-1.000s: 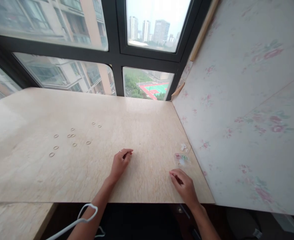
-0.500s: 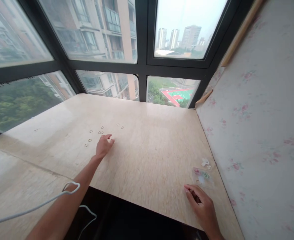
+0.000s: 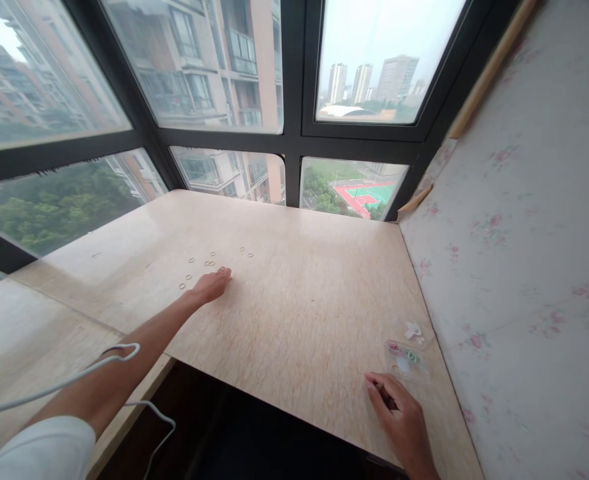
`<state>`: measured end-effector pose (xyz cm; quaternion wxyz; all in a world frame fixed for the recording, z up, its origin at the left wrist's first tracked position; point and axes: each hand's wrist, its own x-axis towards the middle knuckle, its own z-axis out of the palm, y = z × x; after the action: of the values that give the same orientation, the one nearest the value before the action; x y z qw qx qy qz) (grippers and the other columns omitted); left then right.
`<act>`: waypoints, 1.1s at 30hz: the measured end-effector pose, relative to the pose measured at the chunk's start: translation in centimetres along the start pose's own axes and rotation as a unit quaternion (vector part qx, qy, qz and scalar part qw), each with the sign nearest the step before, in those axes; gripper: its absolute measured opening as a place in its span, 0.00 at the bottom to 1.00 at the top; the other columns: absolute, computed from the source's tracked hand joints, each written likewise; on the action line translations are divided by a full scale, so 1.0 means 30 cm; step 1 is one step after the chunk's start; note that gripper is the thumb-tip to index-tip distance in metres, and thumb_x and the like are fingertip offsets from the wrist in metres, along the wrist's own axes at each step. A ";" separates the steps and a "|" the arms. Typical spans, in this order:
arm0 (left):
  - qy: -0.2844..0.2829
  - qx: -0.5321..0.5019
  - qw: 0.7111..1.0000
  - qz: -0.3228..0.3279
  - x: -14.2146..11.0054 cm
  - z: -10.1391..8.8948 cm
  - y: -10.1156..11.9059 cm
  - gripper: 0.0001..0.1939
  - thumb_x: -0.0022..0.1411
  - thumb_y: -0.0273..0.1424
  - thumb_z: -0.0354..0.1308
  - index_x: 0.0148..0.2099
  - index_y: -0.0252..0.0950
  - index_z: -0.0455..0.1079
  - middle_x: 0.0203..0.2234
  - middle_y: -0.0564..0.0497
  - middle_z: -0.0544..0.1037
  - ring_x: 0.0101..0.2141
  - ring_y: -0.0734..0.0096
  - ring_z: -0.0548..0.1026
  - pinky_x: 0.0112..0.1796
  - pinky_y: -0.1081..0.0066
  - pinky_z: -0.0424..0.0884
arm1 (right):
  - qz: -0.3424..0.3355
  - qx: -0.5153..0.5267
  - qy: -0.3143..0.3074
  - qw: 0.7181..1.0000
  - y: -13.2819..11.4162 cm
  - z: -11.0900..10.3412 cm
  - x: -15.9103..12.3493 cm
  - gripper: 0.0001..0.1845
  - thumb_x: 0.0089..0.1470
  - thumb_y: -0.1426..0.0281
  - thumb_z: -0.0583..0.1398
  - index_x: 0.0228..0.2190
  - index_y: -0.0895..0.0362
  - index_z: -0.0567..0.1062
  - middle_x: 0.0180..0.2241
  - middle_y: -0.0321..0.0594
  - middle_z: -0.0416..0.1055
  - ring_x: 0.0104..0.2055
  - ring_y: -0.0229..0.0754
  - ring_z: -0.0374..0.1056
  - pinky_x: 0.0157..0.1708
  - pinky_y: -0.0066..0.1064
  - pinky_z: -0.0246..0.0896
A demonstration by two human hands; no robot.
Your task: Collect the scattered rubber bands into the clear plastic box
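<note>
My left hand (image 3: pixel 214 285) reaches far over the table, its fingers closed and pressed down near the tabletop. A bit of a small thin ring (image 3: pixel 231 279) seems to show at the fingertips. Several similar rings lie behind and left of this hand, among them a ring (image 3: pixel 250 255) and another ring (image 3: pixel 182 286). My right hand (image 3: pixel 398 407) rests near the front edge with thumb and fingers pinched; whatever is between them is hidden. Just beyond it lies a clear plastic box (image 3: pixel 419 368) with pink rings (image 3: pixel 393 347) and green rings (image 3: pixel 413 357) inside.
Small white pieces (image 3: pixel 413 331) lie behind the box, near the flowered wall (image 3: pixel 519 267). Dark-framed windows (image 3: pixel 294 140) border the far side of the tabletop (image 3: pixel 294 320). A white cable (image 3: pixel 64 380) crosses over my left forearm.
My left hand has drawn its spread fingers together and lowered them towards the tabletop. The view has shifted slightly. My right hand keeps its pinch near the box.
</note>
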<state>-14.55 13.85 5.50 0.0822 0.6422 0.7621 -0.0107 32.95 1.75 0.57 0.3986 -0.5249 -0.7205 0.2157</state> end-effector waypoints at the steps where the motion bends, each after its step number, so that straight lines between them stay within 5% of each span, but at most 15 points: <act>1: -0.004 -0.004 1.000 0.000 -0.001 -0.003 -0.002 0.07 0.60 0.26 0.47 0.38 0.34 0.66 0.38 0.41 0.74 0.30 0.62 0.73 0.34 0.66 0.64 | 0.001 0.001 0.000 1.000 0.001 0.000 0.000 0.13 0.58 0.61 0.56 0.32 0.54 0.77 0.31 0.43 0.76 0.30 0.43 0.72 0.29 0.30 0.70; 6: 0.011 -0.036 0.999 0.007 -0.006 -0.014 0.008 0.07 0.63 0.30 0.45 0.37 0.36 0.64 0.38 0.40 0.74 0.34 0.59 0.73 0.34 0.66 0.64 | 0.005 0.011 -0.012 1.000 0.002 0.000 -0.004 0.13 0.59 0.61 0.55 0.32 0.54 0.77 0.32 0.43 0.76 0.32 0.43 0.72 0.30 0.30 0.70; 10: 0.034 -0.137 0.989 0.034 -0.012 -0.023 0.105 0.08 0.64 0.31 0.43 0.37 0.36 0.61 0.33 0.44 0.75 0.31 0.64 0.73 0.33 0.67 0.65 | 0.003 0.014 -0.020 1.000 -0.005 -0.002 -0.002 0.14 0.59 0.61 0.54 0.33 0.54 0.77 0.31 0.44 0.75 0.32 0.44 0.72 0.31 0.32 0.70; 14: 0.006 -0.353 0.932 0.078 -0.033 -0.036 0.289 0.07 0.65 0.31 0.43 0.35 0.36 0.58 0.23 0.52 0.71 0.20 0.74 0.68 0.24 0.72 0.63 | 0.009 0.021 -0.026 0.999 -0.018 -0.005 -0.001 0.14 0.60 0.62 0.54 0.33 0.55 0.76 0.31 0.44 0.75 0.32 0.44 0.72 0.32 0.32 0.69; 17: -0.009 -0.423 0.895 0.140 -0.060 -0.038 0.445 0.06 0.64 0.32 0.44 0.34 0.37 0.58 0.20 0.55 0.68 0.19 0.76 0.65 0.22 0.74 0.62 | 0.012 0.027 -0.025 0.999 -0.026 -0.008 -0.001 0.12 0.60 0.64 0.54 0.33 0.55 0.76 0.31 0.43 0.75 0.33 0.43 0.71 0.32 0.31 0.68; 27: -0.052 -0.466 0.840 0.274 -0.179 0.041 0.926 0.05 0.60 0.27 0.49 0.39 0.35 0.64 0.26 0.52 0.75 0.20 0.78 0.67 0.23 0.76 0.64 | 0.026 0.040 -0.012 0.999 -0.047 -0.017 0.005 0.11 0.59 0.68 0.53 0.33 0.55 0.75 0.30 0.40 0.73 0.32 0.40 0.70 0.32 0.30 0.65; 33: -0.084 -0.416 0.841 0.336 -0.266 0.111 1.096 0.06 0.59 0.29 0.56 0.38 0.36 0.73 0.30 0.50 0.80 0.25 0.74 0.72 0.29 0.73 0.67 | 0.038 0.053 -0.009 0.998 -0.047 -0.018 0.004 0.09 0.57 0.72 0.54 0.32 0.55 0.75 0.30 0.39 0.73 0.31 0.40 0.69 0.31 0.29 0.64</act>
<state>19.34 11.40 6.26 0.4043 0.7606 0.4228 0.2816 32.55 1.31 1.96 0.4109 -0.5280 -0.6913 0.2731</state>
